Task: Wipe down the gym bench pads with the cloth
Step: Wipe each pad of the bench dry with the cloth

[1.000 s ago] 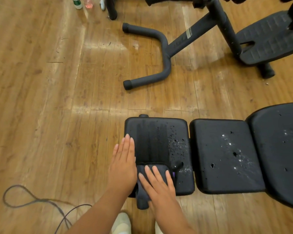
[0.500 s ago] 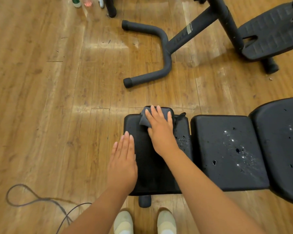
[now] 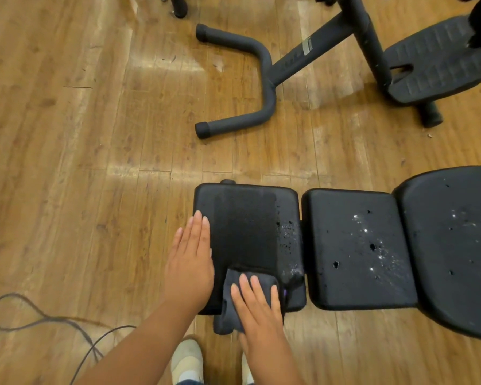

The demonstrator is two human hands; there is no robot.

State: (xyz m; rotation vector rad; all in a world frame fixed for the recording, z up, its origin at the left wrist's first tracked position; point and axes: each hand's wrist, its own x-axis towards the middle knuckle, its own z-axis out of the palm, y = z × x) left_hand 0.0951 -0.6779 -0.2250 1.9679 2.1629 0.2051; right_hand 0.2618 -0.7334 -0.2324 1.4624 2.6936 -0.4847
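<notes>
Wiping the end pad (image 3: 245,232), you have the cloth (image 3: 233,301) at its near edge, pinned under your flat, spread right hand (image 3: 258,304); your left hand (image 3: 189,262) lies flat, fingers together, bracing the pad's left edge. Droplets remain on its right strip (image 3: 289,245), so the next stroke probably belongs there, then the middle pad (image 3: 358,245).

The right hand (image 3: 257,304) has pulled the cloth (image 3: 239,298) back from the far edge of the small pad (image 3: 233,201) to its near edge, leaving a wider dark wet stripe.
</notes>
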